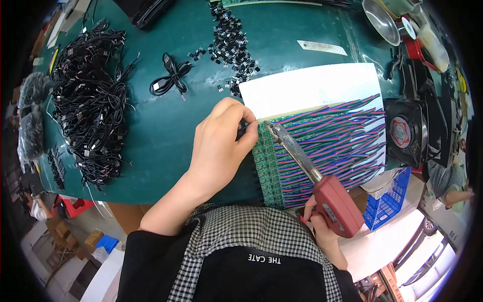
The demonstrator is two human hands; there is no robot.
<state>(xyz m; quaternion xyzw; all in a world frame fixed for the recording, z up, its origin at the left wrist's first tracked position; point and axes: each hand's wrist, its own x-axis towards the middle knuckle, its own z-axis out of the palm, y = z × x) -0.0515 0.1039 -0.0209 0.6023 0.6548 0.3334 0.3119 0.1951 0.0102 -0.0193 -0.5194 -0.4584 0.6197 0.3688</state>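
Observation:
My left hand (219, 143) is closed in a pinch at the upper left corner of a green circuit board panel (269, 173). Between its thumb and fingers shows a small black part (242, 133), mostly hidden. My right hand (322, 226) grips a red-handled soldering gun (338, 204). Its metal tip reaches up and left to the panel's top edge, close to my left fingertips. Rows of multicoloured wires (327, 146) run rightward from the panel. Beneath them lies a white sheet (312, 90).
Small black components (229, 43) with silver legs lie scattered beyond my left hand. A coiled black cable (171, 75) and a large heap of cables (90, 105) sit to the left. A blade (322, 48) lies behind the sheet. At right stand a black fan (406, 132) and a blue basket (387, 204).

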